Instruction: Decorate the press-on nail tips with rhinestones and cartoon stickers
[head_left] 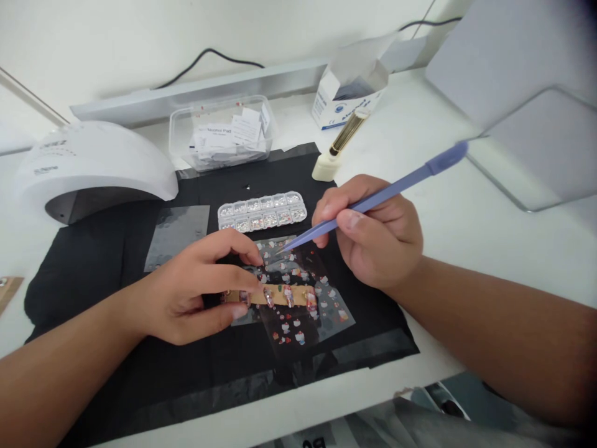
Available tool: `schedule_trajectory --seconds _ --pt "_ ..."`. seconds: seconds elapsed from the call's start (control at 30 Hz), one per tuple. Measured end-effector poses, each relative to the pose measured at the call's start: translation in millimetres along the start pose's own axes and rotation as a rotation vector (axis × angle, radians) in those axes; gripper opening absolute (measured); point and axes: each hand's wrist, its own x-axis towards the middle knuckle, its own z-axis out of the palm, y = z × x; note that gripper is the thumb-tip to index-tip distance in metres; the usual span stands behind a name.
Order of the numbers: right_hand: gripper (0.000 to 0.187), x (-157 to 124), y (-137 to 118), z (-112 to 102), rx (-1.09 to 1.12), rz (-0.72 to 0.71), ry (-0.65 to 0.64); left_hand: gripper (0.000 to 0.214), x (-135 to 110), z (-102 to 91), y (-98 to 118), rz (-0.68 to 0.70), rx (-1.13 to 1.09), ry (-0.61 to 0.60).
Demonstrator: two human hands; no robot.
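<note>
My left hand (pixel 186 289) pinches the left end of a flat tan strip (pixel 277 297) between thumb and fingers. Several decorated false nails (pixel 288 296) sit in a row along it. Clear sticker sheets (pixel 336 305) with small red and white cartoon figures lie beneath. Closed in a pen-like grip, my right hand (pixel 373 230) holds a slim purple fine-tipped tool (pixel 387 190). Its thin point hovers over or touches the sheets just beyond the strip; I cannot tell which. A clear divided case of rhinestones (pixel 262 211) lies behind the hands.
A black mat (pixel 116 373) covers the white table. At left stands a white nail lamp (pixel 102 155), near a translucent sheet (pixel 180 233). A clear tub of alcohol pads (pixel 224 140), a cream bottle with gold cap (pixel 342 146) and an open carton (pixel 349 93) stand behind.
</note>
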Motion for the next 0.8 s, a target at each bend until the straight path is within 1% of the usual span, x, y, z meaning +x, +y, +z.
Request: schedule_trajectory --seconds 0.07,0.13,0.2,0.23,0.37,0.43,0.5,0.57,0.7,0.8 --pt "0.01 -0.3 0.3 -0.1 -0.007 0.002 0.009 0.026 -0.1 -0.1 -0.2 -0.01 0.01 0.018" --pt "0.01 0.0 0.5 -0.1 -0.003 -0.006 0.012 0.019 0.9 -0.4 -0.5 -0.012 0.035 0.038" --pt "0.009 0.9 0.2 0.3 0.003 -0.017 0.014 0.011 2.4 -1.1 -1.2 -0.018 0.068 0.075" --pt "0.009 1.6 -0.1 0.6 0.006 -0.021 0.018 0.011 3.0 -1.6 -1.7 -0.028 0.083 0.095" --pt "0.014 4.4 -2.2 1.9 -0.012 -0.011 0.042 0.03 3.2 -3.4 -4.0 -0.126 0.124 0.194" --pt "0.018 4.7 -3.3 2.4 -0.039 0.013 0.05 0.039 1.4 -3.6 -6.2 -0.185 0.154 0.278" --pt "0.02 4.1 -4.2 2.7 -0.062 0.031 0.051 0.043 -1.2 -3.4 -9.8 -0.25 0.203 0.372" --pt "0.02 3.0 -4.9 2.9 -0.071 0.029 0.043 0.044 -4.0 -3.5 -14.2 -0.331 0.246 0.424" --pt "0.018 0.9 -6.2 3.0 -0.085 0.036 0.045 0.043 -7.2 -4.9 -21.7 -0.476 0.228 0.428" --pt "0.018 0.4 -7.6 3.4 -0.098 0.05 0.052 0.042 -6.9 -6.4 -24.5 -0.511 0.249 0.436"
